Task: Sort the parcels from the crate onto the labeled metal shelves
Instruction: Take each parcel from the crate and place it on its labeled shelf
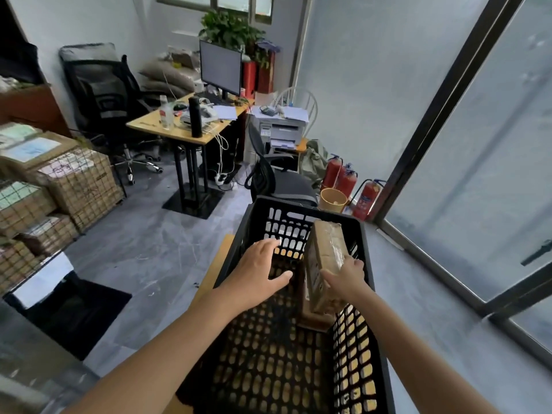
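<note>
A black perforated plastic crate [301,209] stands in front of me. My right hand [346,276] grips a brown taped cardboard parcel [325,249] by its near edge and holds it upright above the crate's right side. Another brown parcel [313,316] lies under it at the crate's right wall. My left hand [260,270] hovers over the crate's middle, fingers spread and straight, holding nothing.
A wire-mesh rack with stacked cardboard boxes [74,183] stands at the left. Ahead are a desk [176,132] with a monitor [221,68], office chairs, a printer [282,130], three red fire extinguishers [346,180] and a yellow bin [332,200]. Glass panels [478,144] close the right side.
</note>
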### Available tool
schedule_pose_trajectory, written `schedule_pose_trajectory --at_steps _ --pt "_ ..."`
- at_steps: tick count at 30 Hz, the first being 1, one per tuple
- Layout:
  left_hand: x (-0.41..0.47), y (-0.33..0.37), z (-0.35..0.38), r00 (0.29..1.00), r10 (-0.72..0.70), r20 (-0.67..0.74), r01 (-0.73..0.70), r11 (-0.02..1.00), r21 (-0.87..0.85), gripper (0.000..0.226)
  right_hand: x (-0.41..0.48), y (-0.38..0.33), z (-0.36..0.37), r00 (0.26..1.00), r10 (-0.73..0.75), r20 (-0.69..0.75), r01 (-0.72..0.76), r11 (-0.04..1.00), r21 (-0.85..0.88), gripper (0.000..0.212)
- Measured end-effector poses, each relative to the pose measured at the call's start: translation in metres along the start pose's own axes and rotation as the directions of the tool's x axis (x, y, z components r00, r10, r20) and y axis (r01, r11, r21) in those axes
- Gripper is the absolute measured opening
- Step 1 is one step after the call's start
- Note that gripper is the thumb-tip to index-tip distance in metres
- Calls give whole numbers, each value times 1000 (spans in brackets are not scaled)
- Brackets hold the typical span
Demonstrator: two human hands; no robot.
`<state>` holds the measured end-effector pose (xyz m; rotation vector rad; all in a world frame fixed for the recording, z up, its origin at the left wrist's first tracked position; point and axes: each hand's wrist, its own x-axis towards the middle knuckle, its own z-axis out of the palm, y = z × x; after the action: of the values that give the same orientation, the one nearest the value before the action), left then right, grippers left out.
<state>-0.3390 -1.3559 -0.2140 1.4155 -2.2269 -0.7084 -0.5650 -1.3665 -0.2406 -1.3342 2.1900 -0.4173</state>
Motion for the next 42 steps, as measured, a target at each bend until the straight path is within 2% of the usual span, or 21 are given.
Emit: schedule_pose_trajectory --at_steps 7,9,13,15,18,21,23,26,29,34,38,42 --pt "17 0 9 999 -2 51 2 1000 -4 76 21 13 12 990 121 67 -124 991 46 108" --pt "20 -1 13 998 -2 70 2 1000 5 76 18 21 20 993 109 51 -112 992 54 116" --pt "21 2 14 995 28 98 -30 999 12 75 14 23 22 999 50 11 -50 998 30 105" --pt "20 2 9 994 54 93 -58 998 36 76 13 20 11 1000 -3 -23 4 1000 27 97" --pt "17 3 -3 990 113 79 -119 989 86 76 14 14 -18 989 -148 -2 148 987 60 110" --pt "14 8 -11 984 152 95 -162 981 104 79 8 7 -52 962 -263 68 241 941 236 119" --pt "12 13 -16 981 174 82 -182 978 102 84 -5 1 -66 940 -316 126 265 912 315 110" --pt "8 21 -23 978 191 79 -197 977 85 90 -30 -9 -77 907 -385 170 332 903 273 95" --pt "0 26 -29 967 195 162 -206 977 53 100 -56 -17 -81 862 -449 234 407 890 206 81" --pt "-20 29 -30 936 89 341 -86 996 -27 116 -87 -22 -78 768 -557 315 546 827 131 81" --pt "-40 23 -18 922 74 380 6 979 -205 90 -101 -23 -74 723 -607 331 590 791 161 83" --pt "-52 20 -22 963 42 266 26 968 -248 73 -106 -23 -71 703 -648 293 642 756 133 82"
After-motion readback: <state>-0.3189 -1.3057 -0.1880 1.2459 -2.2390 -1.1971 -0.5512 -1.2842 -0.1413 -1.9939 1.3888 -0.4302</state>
